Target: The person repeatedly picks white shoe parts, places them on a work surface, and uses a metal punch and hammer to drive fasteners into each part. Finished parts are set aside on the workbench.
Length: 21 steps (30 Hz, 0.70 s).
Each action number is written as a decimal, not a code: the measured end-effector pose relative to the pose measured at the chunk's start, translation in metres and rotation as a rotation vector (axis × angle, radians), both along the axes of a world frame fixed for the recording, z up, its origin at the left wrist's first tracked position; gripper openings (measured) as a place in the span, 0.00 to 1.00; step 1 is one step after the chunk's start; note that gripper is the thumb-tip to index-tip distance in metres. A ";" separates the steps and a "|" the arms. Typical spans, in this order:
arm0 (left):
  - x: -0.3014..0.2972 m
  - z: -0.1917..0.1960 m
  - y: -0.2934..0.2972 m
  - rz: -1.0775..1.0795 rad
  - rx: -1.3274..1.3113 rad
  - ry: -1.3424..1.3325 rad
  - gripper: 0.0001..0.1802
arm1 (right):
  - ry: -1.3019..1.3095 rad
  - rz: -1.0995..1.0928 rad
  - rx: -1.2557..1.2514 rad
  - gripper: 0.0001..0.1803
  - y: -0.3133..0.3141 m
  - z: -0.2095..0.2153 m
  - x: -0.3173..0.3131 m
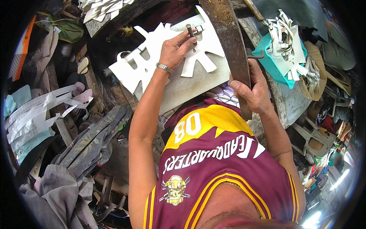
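My left hand (176,49) pinches a short dark metal punch (189,29), held upright over a white sandal upper (198,63). This cut-out piece has splayed straps, and a small buckle (199,28) lies beside the punch. More white uppers (134,65) overlap it on the left, all on a pale grey board (187,89). To the right, my right hand (254,89) is closed on the near part of a long dark wooden bar (230,42), thumb on its near face. The bar runs up past the top edge of the picture.
A teal container (263,51) heaped with white straps (284,45) stands at the right. White cut pieces (103,9) are stacked at the upper left. Grey clothes (57,187) and printed sheets (36,110) crowd the left. A light-coloured plastic chair (314,139) is at the right.
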<state>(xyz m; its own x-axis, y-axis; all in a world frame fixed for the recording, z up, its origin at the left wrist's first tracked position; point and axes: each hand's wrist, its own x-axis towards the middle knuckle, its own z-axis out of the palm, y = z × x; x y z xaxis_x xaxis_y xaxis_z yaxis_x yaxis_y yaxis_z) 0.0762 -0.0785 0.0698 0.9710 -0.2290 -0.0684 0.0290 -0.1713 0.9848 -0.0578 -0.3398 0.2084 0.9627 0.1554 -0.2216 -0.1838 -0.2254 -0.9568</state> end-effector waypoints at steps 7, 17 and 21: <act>-0.001 0.004 -0.001 0.006 0.071 -0.031 0.21 | -0.020 0.009 -0.060 0.38 0.000 0.002 0.002; 0.000 -0.010 -0.004 0.038 0.054 -0.103 0.19 | -0.017 0.013 -0.146 0.41 -0.004 0.006 -0.001; 0.000 -0.009 -0.002 -0.002 0.145 -0.156 0.17 | -0.011 0.014 -0.190 0.41 -0.007 0.010 -0.002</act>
<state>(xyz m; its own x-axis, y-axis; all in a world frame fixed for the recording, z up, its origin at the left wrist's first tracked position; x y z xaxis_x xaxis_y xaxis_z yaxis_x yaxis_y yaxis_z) 0.0758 -0.0809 0.0607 0.9720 -0.2294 0.0501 -0.1221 -0.3112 0.9425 -0.0599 -0.3467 0.2180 0.9633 0.1247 -0.2377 -0.1694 -0.4045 -0.8987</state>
